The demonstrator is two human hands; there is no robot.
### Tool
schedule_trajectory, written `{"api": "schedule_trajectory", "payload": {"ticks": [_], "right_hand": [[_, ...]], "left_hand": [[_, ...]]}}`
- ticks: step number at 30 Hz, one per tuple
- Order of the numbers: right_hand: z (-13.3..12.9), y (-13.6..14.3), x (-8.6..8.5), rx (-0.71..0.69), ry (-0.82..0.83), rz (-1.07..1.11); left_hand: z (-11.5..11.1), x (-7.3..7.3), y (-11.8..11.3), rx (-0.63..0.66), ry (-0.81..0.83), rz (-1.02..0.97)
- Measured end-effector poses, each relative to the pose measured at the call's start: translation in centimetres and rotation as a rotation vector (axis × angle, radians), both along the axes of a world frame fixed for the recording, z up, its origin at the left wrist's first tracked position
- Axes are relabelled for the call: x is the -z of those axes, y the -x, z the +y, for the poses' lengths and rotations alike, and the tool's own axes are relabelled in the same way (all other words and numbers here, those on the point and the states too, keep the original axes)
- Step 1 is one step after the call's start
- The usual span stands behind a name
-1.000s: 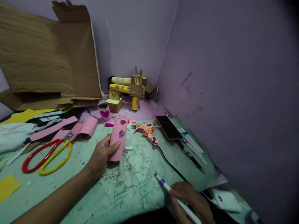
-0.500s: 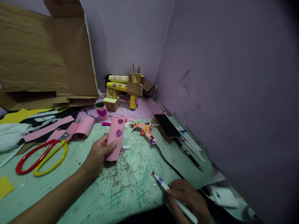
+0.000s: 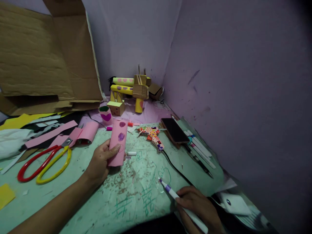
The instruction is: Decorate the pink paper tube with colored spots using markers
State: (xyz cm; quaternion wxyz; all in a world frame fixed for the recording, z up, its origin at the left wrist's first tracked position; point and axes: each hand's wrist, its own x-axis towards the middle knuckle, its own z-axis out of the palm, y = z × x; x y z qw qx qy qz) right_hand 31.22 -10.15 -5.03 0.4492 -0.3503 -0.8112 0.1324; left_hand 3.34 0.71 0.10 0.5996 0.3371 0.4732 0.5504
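Note:
My left hand (image 3: 100, 161) is closed around the lower part of a pink paper tube (image 3: 118, 138), its thumb across the front. Two purple filled spots show on the tube, with a faint outlined circle beside the thumb. In my right hand (image 3: 197, 206) is a white marker with a purple band (image 3: 173, 194), its purple tip pointing up and left over the green table cover (image 3: 136, 191). The tip is well apart from the tube. A small white marker cap (image 3: 132, 153) lies just right of the left hand.
Red-and-yellow scissors (image 3: 46, 164) and pink paper pieces lie left. A floral glue gun (image 3: 152, 136) with a black cord sits mid-table. Beyond are a phone (image 3: 175, 130), several markers (image 3: 201, 148), a yellow spotted cardboard figure (image 3: 129, 89) and a large cardboard box (image 3: 48, 58).
The pink tube and my left hand have shifted slightly left and stand a little more upright. My right hand keeps the marker in nearly the same spot.

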Motion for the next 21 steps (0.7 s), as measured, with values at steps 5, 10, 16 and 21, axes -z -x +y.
{"api": "schedule_trajectory", "payload": {"ticks": [5, 10, 16, 21], "right_hand": [[0.3, 0.3, -0.6, -0.010, -0.022, 0.024], [0.4, 0.0, -0.9, -0.010, 0.004, 0.010], [-0.1, -0.4, -0.2, 0.071, 0.073, 0.056], [-0.9, -0.4, 0.8, 0.231, 0.060, 0.086]], "left_hand": [[0.1, -0.3, 0.4, -0.114, -0.002, -0.027], [0.1, -0.5, 0.4, -0.140, -0.019, -0.014], [0.1, -0.3, 0.3, -0.118, -0.021, -0.014], [0.1, -0.2, 0.2, -0.125, -0.011, -0.007]]}}
